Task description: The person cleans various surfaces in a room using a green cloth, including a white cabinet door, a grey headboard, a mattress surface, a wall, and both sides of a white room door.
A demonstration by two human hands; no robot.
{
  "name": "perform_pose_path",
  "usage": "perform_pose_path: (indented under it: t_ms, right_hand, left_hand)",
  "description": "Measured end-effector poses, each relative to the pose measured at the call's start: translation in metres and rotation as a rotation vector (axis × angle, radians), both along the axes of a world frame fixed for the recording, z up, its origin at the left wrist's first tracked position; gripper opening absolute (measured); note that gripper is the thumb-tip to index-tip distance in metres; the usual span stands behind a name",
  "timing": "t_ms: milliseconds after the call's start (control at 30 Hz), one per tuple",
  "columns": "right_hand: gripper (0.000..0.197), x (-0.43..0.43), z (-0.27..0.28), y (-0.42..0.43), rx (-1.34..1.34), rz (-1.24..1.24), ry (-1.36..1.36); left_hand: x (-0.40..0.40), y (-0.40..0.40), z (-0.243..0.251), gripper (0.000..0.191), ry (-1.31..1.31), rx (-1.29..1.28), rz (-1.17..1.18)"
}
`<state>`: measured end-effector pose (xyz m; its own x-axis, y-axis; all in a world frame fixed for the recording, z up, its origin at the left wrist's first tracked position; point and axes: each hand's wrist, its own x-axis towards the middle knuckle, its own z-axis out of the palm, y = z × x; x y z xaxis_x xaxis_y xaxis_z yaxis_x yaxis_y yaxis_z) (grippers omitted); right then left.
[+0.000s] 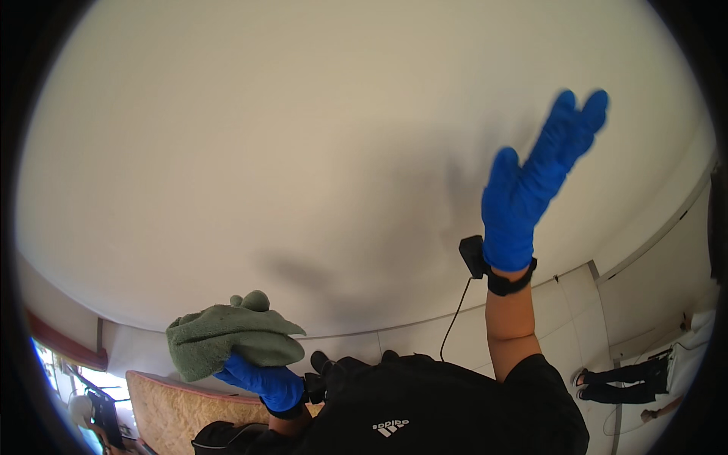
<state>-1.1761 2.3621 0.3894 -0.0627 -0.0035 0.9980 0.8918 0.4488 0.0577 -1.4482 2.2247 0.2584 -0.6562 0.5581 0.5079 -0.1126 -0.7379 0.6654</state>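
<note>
Raised at the right in the head view is my right hand [526, 176] in a blue glove, fingers spread and holding nothing, in front of a pale wall [284, 142]. A black device [472, 256] with a cable is strapped at that wrist. My left hand [264, 381], also gloved in blue, holds a folded green cloth [227, 335] low on the left; the cloth hides most of its fingers. Soft shadows fall on the wall between the two hands.
Tiled floor [455, 335] runs along the wall's foot. A fluffy tan mat or cushion [182, 409] with a pink edge lies behind my left arm. One person [631, 381] stands at the right; another [85, 412] is at the lower left beside dark frames.
</note>
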Motion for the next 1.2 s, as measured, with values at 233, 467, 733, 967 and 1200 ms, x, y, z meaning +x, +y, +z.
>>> perform_pose_path:
  t_ms: [233, 467, 733, 967, 1200]
  right_hand:
    - [0.062, 0.009, -0.009, 0.046, -0.162, -0.169, 0.006]
    - [0.067, -0.009, -0.002, 0.014, -0.238, 0.102, -0.007]
    - [0.097, -0.080, -0.088, -0.061, -0.913, 1.367, 0.002]
    - [0.072, -0.024, -0.157, -0.061, -1.083, 1.076, 0.760]
    - [0.059, -0.004, -0.145, -0.058, -0.996, 1.139, 0.993]
  left_hand:
    - [-0.002, 0.004, -0.010, 0.055, -0.149, 0.124, -0.053]
    - [0.000, 0.004, 0.002, 0.050, -0.162, 0.042, -0.052]
    - [0.022, 0.026, 0.001, 0.061, 0.255, -0.194, -0.594]
    - [0.012, 0.082, 0.076, 0.068, 1.047, 0.087, -0.131]
    - [-0.022, 0.155, 0.083, 0.076, 1.267, -0.100, 0.957]
